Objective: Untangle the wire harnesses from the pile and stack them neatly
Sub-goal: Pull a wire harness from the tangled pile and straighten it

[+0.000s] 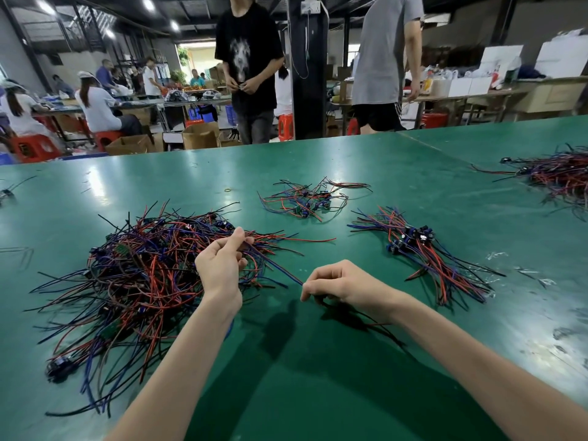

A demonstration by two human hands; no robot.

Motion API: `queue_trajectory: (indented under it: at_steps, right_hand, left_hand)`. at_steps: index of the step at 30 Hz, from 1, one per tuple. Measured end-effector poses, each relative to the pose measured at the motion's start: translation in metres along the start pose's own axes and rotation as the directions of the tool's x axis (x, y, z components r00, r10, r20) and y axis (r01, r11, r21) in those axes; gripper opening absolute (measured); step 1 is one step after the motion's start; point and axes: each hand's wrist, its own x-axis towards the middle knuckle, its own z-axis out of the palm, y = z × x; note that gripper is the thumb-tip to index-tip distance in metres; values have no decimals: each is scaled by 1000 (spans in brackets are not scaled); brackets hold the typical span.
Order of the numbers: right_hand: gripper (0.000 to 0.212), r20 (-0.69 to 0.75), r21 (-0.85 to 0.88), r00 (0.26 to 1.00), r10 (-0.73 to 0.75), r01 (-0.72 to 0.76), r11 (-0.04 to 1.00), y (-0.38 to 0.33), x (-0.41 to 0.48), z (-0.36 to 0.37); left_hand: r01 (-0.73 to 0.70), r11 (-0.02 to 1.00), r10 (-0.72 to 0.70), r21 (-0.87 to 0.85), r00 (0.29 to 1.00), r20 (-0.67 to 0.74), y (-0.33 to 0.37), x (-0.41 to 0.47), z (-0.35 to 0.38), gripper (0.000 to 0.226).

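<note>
A big tangled pile of red, blue and black wire harnesses (pixel 133 275) lies on the green table (pixel 318 377) at the left. My left hand (pixel 222 265) hovers over the pile's right edge and pinches wires between thumb and fingers. A blue wire (pixel 276 268) runs taut from it to my right hand (pixel 340 284), which pinches the wire's other end just above the table. Dark wires trail out under my right wrist. To the right lies a neat bundle of harnesses (pixel 423 253), wires laid roughly parallel.
A smaller loose heap of harnesses (pixel 308 198) sits beyond the hands, with a rubber band (pixel 227 190) to its left. Another big pile (pixel 560 176) lies at the far right. Two people stand across the table; seated workers and cardboard boxes fill the background.
</note>
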Motion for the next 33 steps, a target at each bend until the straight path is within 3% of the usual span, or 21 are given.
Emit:
queue_trajectory:
  at_steps: [15, 20, 22, 25, 29, 33]
  right_hand:
    - [11, 228, 170, 974, 9, -48, 984, -6, -6, -1]
    - [9, 1, 246, 999, -36, 35, 969, -6, -1, -3]
    - [10, -104, 317, 994, -38, 69, 946, -5, 2, -6]
    - [7, -210, 420, 978, -10, 99, 902, -4, 5, -10]
    - [8, -243, 490, 970, -2, 125, 863, -3, 7, -15]
    - [12, -254, 425, 967, -29, 139, 895, -2, 6, -18]
  left_hand:
    - [-43, 999, 43, 2, 999, 24, -9, 4, -2, 24]
    - [158, 975, -124, -158, 971, 205, -6, -6, 5, 27]
    - [212, 973, -180, -93, 945, 274, -9, -12, 10, 24]
    - [199, 972, -234, 125, 874, 426, -18, -28, 18, 16]
    - [184, 959, -277, 214, 763, 585, -28, -51, 25, 11]
    - [130, 965, -243, 227, 765, 596, -29, -60, 27, 9]
